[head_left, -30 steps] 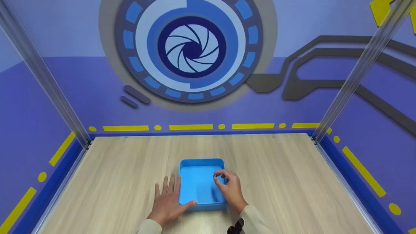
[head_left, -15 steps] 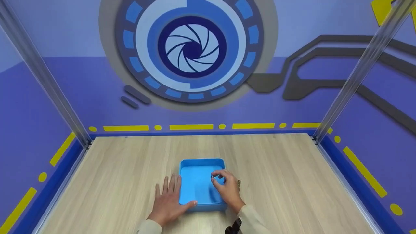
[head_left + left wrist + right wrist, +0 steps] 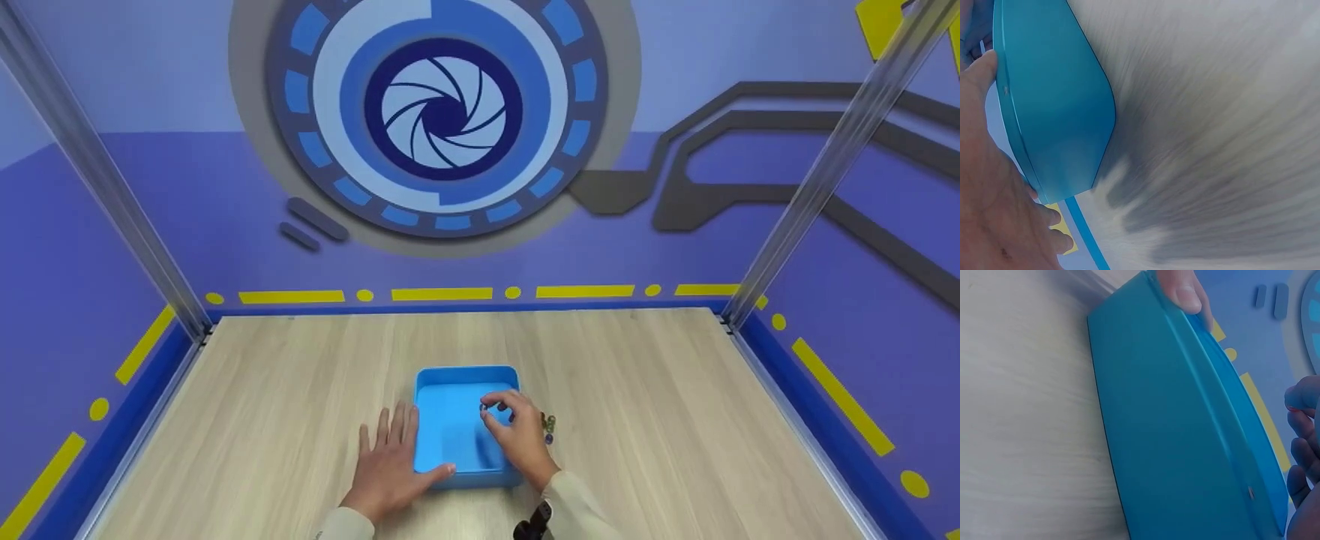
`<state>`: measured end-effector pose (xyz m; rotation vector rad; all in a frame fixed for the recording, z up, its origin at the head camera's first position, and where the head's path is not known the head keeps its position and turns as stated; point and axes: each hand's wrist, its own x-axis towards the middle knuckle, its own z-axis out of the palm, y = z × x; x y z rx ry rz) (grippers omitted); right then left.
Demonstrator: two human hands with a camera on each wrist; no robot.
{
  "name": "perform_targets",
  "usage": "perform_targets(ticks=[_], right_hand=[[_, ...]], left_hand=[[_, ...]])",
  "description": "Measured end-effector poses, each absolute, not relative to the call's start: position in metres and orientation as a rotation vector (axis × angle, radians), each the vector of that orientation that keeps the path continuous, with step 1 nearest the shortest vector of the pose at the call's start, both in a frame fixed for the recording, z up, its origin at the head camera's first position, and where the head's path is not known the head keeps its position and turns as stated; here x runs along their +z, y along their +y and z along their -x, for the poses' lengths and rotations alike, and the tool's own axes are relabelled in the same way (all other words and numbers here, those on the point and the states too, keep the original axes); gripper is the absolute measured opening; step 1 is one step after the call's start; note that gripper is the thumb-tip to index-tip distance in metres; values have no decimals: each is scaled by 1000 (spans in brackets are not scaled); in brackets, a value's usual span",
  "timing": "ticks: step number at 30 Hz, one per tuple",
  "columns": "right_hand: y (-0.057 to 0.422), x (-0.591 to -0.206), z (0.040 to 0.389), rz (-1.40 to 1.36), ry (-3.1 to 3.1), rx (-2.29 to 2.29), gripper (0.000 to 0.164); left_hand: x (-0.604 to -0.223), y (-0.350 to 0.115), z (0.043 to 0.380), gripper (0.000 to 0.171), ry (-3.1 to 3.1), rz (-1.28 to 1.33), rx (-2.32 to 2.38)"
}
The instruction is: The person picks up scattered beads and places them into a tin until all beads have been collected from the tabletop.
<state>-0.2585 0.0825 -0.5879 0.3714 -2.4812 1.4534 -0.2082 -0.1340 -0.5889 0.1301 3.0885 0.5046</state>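
Observation:
A shallow blue box (image 3: 466,481) sits on the wooden table, its floor visible inside. My left hand (image 3: 384,469) lies against its left side with straight fingers, the thumb over the near rim; the left wrist view shows this thumb (image 3: 983,67) at the rim too. Over the right part of the box, my right hand (image 3: 521,435) pinches a small dark, shiny, marble-like piece (image 3: 483,407) between thumb and forefinger. In the right wrist view, the curled fingers (image 3: 1304,433) show beside the box, and the piece is mostly hidden. Several small marbles (image 3: 550,422) lie right of the box, partly behind the right hand.
The wooden table (image 3: 645,420) extends around the box. Purple and blue panels (image 3: 480,270) with yellow marks enclose it at the back and sides, with metal posts (image 3: 780,217) in the corners.
My right hand has moved slightly left over the box with the small piece, uncovering the marbles on the table to its right. The left hand and the box have stayed put.

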Motion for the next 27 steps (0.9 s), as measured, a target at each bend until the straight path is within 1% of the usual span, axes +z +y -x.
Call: perform_targets(ticks=[11, 19, 27], right_hand=[[75, -585, 259, -379, -2496, 1416, 14], [69, -580, 259, -441, -2466, 1450, 13], [66, -583, 259, -432, -2474, 1460, 12]], left_hand=[[-588, -134, 208, 115, 3068, -121, 526], [-589, -133, 208, 115, 3085, -119, 522], [-589, -132, 208, 116, 3068, -110, 529]])
